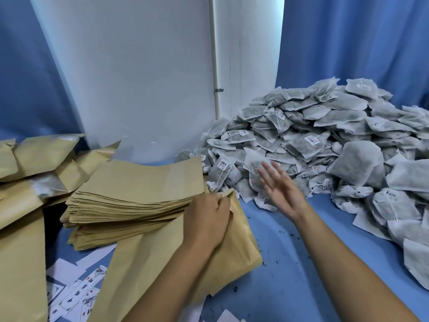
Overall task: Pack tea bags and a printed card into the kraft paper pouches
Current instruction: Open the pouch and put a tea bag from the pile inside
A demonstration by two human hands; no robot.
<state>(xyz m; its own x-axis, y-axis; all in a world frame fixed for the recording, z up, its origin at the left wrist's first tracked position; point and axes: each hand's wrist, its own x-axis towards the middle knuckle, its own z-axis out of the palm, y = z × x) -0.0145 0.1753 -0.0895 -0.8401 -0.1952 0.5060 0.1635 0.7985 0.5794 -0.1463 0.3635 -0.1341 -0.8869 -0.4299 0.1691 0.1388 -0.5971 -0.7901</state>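
Printed cards [76, 296] scattered nearest, lower left. Kraft pouch [232, 247] held at mouth, corner pinched by left hand [206, 219]. Right hand [282, 189] spread, fingers released, nothing grasped, just before tea bag heap [325, 145]. Risk judged: heap slumped by careless reach; pouch mouth closed if pinch slips.

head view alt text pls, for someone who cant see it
A person's left hand pinches the mouth of a kraft pouch on a blue table, while the open right hand reaches toward a big heap of tea bags. Stacked pouches and printed cards lie left.
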